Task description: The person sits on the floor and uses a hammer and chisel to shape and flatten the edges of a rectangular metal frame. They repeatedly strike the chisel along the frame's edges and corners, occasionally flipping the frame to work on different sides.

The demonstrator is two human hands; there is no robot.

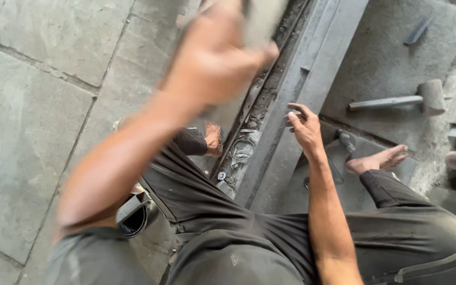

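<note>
My left hand [215, 55] is raised close to the camera and blurred by motion; it grips a pale grey tool [262, 18] whose top runs out of frame. My right hand [304, 126] rests on a long grey metal frame rail [312, 68] that runs diagonally across the floor; its fingers pinch a small thin metal piece [293, 113] against the rail. I am squatting over the rail in dark trousers, with one bare foot [381, 158] to the right and the other [213, 138] to the left of it.
A hammer [397, 100] with a metal handle lies on the concrete to the right. A small dark chisel-like piece [417, 30] lies further back. Debris fills the channel [246, 142] beside the rail. A dark pipe end [135, 216] sits by my left knee. Stone tiles [32, 105] cover the left floor.
</note>
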